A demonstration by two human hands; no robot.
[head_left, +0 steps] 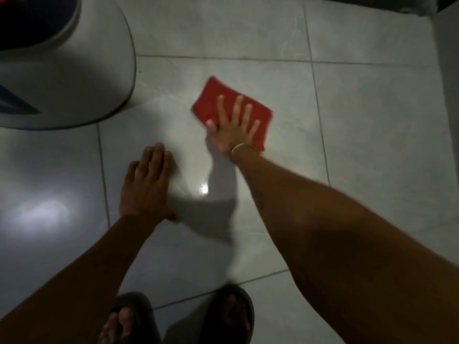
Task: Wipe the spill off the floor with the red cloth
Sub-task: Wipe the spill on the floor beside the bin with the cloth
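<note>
A folded red cloth (213,100) lies flat on the pale grey tiled floor (372,145) near the middle of the view. My right hand (233,127) presses down on it with fingers spread, covering its near half. My left hand (146,180) rests flat on the floor to the lower left of the cloth, fingers together, holding nothing. A small bright glint (203,188) shows on the tile between my arms; I cannot make out a spill in this dim, blurred view.
A large white rounded appliance (74,78) with a dark top stands at the upper left. My feet in dark sandals (231,316) are at the bottom edge. A dark mat (372,3) lies at the top right, beside a pale wall edge (447,70).
</note>
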